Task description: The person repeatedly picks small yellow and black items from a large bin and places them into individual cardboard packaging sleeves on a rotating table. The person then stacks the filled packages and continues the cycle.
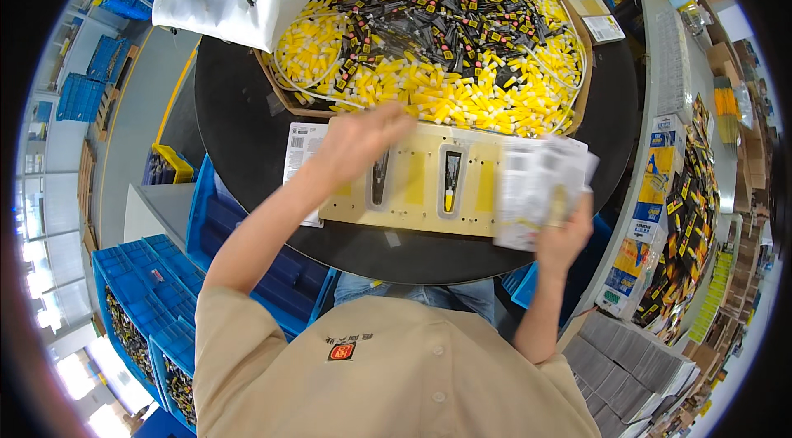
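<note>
A tan plate (pixel 417 222) lies flat before me on a round black table (pixel 239 141). Two clear blister shells sit in it; the right one holds a small black tube with a yellow nozzle (pixel 451 178), and another black tube (pixel 379 178) shows in the left one. My left hand (pixel 363 141) is over the plate's upper left part, its fingers smeared by motion near the heap's front edge. At the plate's right end my right hand (pixel 565 236) grips several white printed cards (pixel 532 186), blurred, covering that end.
Beyond the plate, a cardboard-walled tray (pixel 584 83) holds heaped black tubes (pixel 445 9) and yellow nozzles (pixel 396 83). More white cards (pixel 299 145) lie under the plate's left end. Blue crates (pixel 148 277) stand at left; stacked grey card bundles (pixel 627 364) sit at lower right.
</note>
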### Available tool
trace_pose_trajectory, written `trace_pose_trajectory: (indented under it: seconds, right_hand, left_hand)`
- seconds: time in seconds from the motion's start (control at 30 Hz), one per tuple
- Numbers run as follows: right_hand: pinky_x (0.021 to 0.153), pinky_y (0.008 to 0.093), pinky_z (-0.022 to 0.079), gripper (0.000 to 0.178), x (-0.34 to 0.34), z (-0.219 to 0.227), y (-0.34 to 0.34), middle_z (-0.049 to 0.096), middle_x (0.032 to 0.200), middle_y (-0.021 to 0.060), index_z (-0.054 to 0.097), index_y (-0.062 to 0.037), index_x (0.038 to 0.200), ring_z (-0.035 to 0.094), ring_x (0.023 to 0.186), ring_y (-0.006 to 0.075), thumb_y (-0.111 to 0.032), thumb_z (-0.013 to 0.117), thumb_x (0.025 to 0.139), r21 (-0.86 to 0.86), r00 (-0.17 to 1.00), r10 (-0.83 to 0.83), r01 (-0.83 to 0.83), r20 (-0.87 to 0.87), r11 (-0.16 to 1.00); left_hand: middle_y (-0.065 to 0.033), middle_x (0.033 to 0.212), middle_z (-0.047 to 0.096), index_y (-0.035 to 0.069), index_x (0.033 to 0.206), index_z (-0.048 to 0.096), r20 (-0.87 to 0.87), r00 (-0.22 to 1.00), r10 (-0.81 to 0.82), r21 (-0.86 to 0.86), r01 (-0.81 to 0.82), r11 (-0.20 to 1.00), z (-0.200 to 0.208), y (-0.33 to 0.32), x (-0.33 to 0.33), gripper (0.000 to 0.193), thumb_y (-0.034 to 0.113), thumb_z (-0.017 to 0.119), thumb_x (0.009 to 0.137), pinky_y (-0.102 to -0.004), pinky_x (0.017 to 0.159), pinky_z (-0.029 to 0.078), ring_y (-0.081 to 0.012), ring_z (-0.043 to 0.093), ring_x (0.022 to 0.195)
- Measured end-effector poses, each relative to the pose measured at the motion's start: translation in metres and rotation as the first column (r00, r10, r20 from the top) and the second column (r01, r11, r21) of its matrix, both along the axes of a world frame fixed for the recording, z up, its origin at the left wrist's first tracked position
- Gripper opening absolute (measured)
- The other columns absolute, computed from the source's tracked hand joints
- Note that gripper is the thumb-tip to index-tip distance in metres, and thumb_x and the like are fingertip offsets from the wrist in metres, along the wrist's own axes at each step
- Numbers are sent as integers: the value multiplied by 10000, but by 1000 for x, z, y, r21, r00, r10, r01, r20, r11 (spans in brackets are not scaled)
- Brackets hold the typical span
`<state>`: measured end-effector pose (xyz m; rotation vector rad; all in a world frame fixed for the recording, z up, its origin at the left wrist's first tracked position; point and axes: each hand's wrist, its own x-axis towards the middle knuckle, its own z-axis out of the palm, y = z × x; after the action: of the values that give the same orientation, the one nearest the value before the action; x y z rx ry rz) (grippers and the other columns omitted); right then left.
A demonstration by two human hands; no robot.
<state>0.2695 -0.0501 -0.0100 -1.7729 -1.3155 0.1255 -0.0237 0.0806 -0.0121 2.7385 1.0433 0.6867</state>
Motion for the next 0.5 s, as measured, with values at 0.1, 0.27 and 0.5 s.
trace_pose_trajectory:
  seconds: [0.1, 0.27, 0.5]
  right_hand:
    - [777, 370, 487, 296, -53, -16, 9, 621, 941, 235, 508, 34, 1159, 628, 883, 347, -121, 534, 908, -263, 949, 123, -203, -290, 943]
    - [882, 401, 439, 473, -65, -39, 30, 582, 1076, 221, 415, -24, 1341, 564, 1019, 379, -66, 527, 883, -71, 979, 137, -149, -151, 986]
    - [979, 430, 330, 563, -13, -52, 7, 454, 1254, 192, 526, -87, 1292, 401, 1181, 378, 11, 620, 746, -297, 895, 119, 17, 431, 955]
  left_hand:
    - [-31, 942, 600, 120, 965, 586, -135, 985, -111, -102, 97, 990, -3, -56, -19, 235, 39, 570, 745, -313, 607, 528, -234, 633, 736]
    - [-34, 955, 608, 114, 954, 608, -173, 984, -45, -222, 6, 975, -10, -86, -32, 243, 13, 582, 734, -311, 628, 529, -232, 633, 778]
    - [-108, 994, 582, 48, 1054, 593, 128, 864, 487, -483, -375, 792, 0, -88, -66, 258, 35, 633, 799, -327, 606, 515, -267, 619, 787]
